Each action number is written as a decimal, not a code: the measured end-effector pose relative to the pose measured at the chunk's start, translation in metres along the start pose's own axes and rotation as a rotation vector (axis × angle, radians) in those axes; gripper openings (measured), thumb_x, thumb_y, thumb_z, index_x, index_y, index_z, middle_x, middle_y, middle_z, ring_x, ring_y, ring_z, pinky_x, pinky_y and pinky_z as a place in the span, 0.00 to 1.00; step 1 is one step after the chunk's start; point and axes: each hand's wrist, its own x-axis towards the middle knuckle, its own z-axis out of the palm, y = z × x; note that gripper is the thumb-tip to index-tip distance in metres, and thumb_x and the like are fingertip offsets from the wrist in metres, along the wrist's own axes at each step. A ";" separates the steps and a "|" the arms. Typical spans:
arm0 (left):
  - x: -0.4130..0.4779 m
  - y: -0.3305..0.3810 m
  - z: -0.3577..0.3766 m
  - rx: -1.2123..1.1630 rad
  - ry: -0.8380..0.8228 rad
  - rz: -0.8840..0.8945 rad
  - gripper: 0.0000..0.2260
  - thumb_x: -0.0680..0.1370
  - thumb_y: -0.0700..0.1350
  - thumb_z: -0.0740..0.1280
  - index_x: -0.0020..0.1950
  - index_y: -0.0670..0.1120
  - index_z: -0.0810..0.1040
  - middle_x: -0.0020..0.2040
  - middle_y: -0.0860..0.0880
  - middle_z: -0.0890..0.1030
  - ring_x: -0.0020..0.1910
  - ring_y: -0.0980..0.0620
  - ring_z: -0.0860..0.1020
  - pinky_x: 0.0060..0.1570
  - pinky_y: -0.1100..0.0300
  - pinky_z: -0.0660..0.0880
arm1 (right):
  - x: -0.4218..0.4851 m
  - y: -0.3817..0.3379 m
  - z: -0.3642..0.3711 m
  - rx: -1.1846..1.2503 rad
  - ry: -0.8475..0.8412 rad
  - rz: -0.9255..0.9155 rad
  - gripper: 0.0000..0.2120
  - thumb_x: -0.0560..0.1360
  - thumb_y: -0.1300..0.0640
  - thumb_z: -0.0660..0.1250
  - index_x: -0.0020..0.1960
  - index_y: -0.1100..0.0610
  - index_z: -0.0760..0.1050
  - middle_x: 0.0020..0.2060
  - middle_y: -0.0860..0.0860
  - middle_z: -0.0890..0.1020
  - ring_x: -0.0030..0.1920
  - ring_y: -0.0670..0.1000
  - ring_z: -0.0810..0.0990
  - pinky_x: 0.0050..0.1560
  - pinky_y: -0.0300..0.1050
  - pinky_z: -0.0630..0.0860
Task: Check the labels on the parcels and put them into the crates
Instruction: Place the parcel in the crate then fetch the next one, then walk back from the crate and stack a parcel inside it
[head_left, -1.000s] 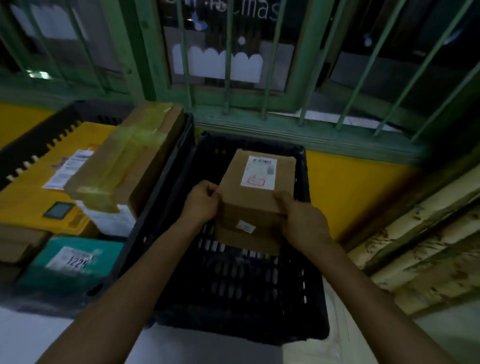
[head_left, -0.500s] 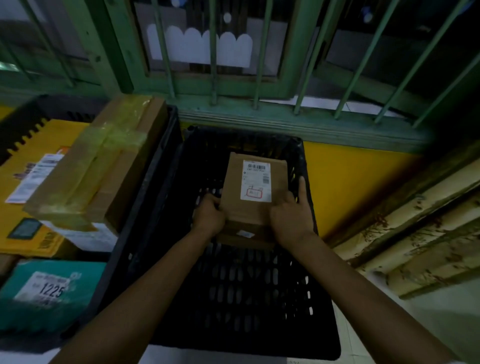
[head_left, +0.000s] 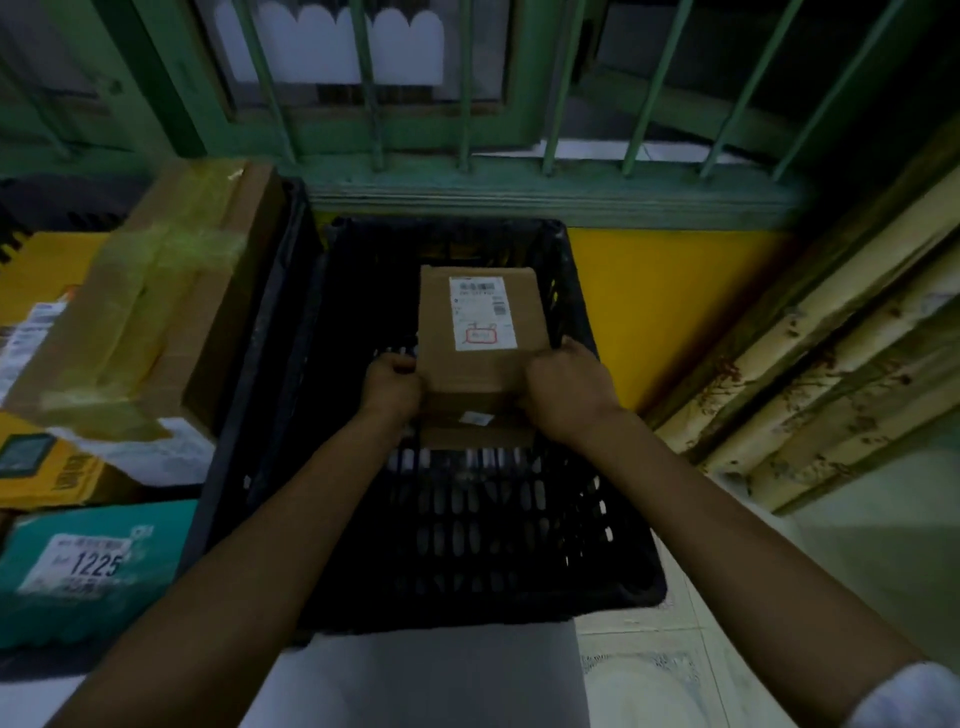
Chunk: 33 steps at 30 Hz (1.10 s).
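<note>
In the far half of the black crate (head_left: 467, 608), the brown parcel (head_left: 478, 369) lies label (head_left: 483, 312) up, and we grip it at its near end. Our left hand (head_left: 392, 384) curls round the left edge; our right hand (head_left: 563, 387) wraps the right corner. We can't tell whether it touches the crate floor. Just left, the second black crate (head_left: 249, 364) holds a large taped carton (head_left: 156, 312), a yellow parcel (head_left: 47, 467) and a teal parcel (head_left: 88, 566) marked 1225. Green window bars (head_left: 465, 104) are behind and a yellow wall (head_left: 649, 312) is on the right.
</note>
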 end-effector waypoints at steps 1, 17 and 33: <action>0.000 0.000 -0.002 0.002 0.006 0.009 0.12 0.76 0.31 0.61 0.56 0.43 0.71 0.60 0.38 0.75 0.56 0.40 0.75 0.57 0.46 0.76 | -0.010 0.003 -0.005 0.068 0.040 0.006 0.08 0.77 0.53 0.64 0.49 0.57 0.76 0.50 0.57 0.82 0.53 0.56 0.78 0.68 0.49 0.63; -0.295 0.012 0.126 -0.100 -0.293 0.685 0.16 0.82 0.43 0.59 0.70 0.44 0.68 0.67 0.48 0.73 0.64 0.50 0.72 0.62 0.55 0.70 | -0.367 0.097 0.015 0.983 0.599 0.574 0.12 0.77 0.56 0.67 0.59 0.57 0.80 0.54 0.50 0.83 0.55 0.48 0.80 0.57 0.43 0.75; -0.671 -0.149 0.338 0.145 -1.443 0.769 0.12 0.80 0.42 0.63 0.64 0.46 0.76 0.52 0.61 0.78 0.48 0.72 0.75 0.45 0.79 0.69 | -0.792 0.132 0.086 0.980 1.271 1.395 0.05 0.78 0.57 0.67 0.50 0.54 0.81 0.42 0.44 0.84 0.44 0.38 0.81 0.43 0.30 0.75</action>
